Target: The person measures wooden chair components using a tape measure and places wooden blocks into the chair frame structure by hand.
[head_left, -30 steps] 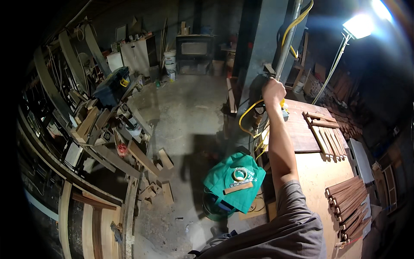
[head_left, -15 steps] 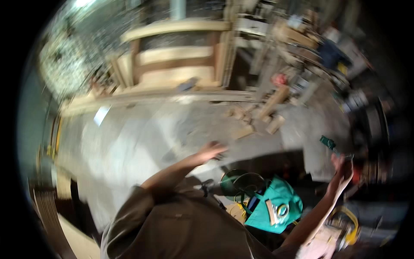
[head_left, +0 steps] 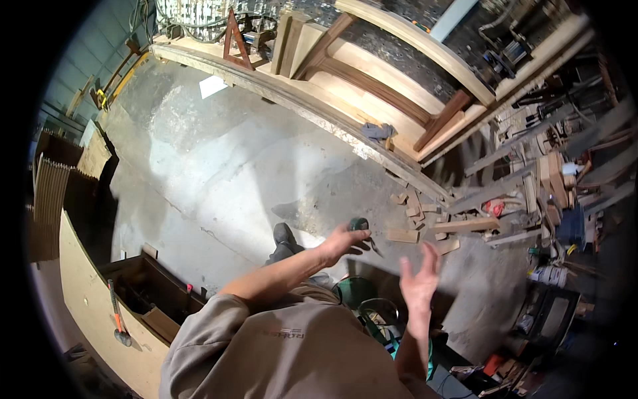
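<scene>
The left hand (head_left: 342,245) has its fingers curled on a small dark green object (head_left: 359,225), which sits at the thumb side of the fingertips with a thin dark piece trailing below; what kind of tool it is, I cannot tell. The right hand (head_left: 420,271), slightly blurred, is empty, its thumb and fingers spread apart, just beside the left and touching nothing. Under the hands stands a dark green bucket (head_left: 353,292), and the right forearm covers most of a teal bag (head_left: 432,356) next to it. A dark shoe (head_left: 284,234) shows beyond the left forearm. Past the fingertips, wood offcuts (head_left: 403,235) litter the concrete floor (head_left: 219,153), lying between the hands and a long workbench (head_left: 266,88). On that bench rest a wooden frame with a curved top rail (head_left: 425,46), a crumpled grey cloth (head_left: 379,131) and, farther left, a reddish wooden triangle (head_left: 234,43) standing upright. A white sheet (head_left: 212,86) lies on the floor near the bench edge. To the right, planks and racks crowd the floor, with a white bucket (head_left: 550,276) among the clutter. At lower left, a claw hammer (head_left: 119,326) lies on a pale plywood panel (head_left: 86,286), with brown stacked boards (head_left: 50,206) beyond.
</scene>
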The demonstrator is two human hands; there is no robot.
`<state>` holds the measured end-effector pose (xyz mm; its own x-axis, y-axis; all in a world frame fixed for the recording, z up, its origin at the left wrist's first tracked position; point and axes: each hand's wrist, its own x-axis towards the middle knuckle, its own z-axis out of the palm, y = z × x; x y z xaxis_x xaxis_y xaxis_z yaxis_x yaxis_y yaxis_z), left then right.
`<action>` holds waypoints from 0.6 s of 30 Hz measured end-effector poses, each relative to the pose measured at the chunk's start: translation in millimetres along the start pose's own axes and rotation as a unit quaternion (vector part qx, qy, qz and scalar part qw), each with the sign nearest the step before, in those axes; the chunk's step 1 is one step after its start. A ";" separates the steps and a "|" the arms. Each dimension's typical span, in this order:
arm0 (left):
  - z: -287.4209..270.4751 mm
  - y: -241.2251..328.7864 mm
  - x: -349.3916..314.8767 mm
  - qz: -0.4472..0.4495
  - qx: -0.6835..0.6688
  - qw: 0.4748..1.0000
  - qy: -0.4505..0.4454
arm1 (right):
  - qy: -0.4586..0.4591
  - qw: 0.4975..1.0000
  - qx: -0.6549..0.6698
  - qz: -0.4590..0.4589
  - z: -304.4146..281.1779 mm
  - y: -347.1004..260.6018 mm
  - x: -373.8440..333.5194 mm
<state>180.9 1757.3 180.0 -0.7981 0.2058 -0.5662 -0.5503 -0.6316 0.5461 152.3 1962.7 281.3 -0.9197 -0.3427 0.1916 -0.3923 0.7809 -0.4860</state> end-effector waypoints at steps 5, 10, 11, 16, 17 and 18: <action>-1.5 38.0 -6.4 -0.010 -0.073 0.996 -0.047 | -0.190 0.978 0.046 -0.077 72.1 -68.7 52.1; -63.5 88.3 -0.6 -0.111 0.078 0.980 -0.144 | -0.222 0.969 0.061 -0.093 107.4 -68.9 107.5; -74.8 92.9 2.3 -0.038 0.185 0.980 -0.057 | -0.249 0.963 0.060 -0.081 110.8 -68.8 117.8; -110.8 98.3 43.8 0.202 0.169 0.965 0.004 | -0.484 0.873 0.029 -0.041 142.1 -62.2 180.3; -107.3 133.3 38.1 0.177 0.277 0.944 0.016 | -0.500 0.863 0.052 -0.048 155.7 -56.1 192.2; -112.6 131.1 49.2 0.198 0.277 0.939 0.053 | -0.523 0.845 0.098 -0.053 166.5 -56.5 208.1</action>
<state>97.2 1600.5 154.3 -0.9540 -0.0570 -0.2943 -0.2831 -0.1519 0.9470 -14.1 1760.3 206.6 -0.3204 -0.7594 -0.5663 -0.3670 0.6506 -0.6648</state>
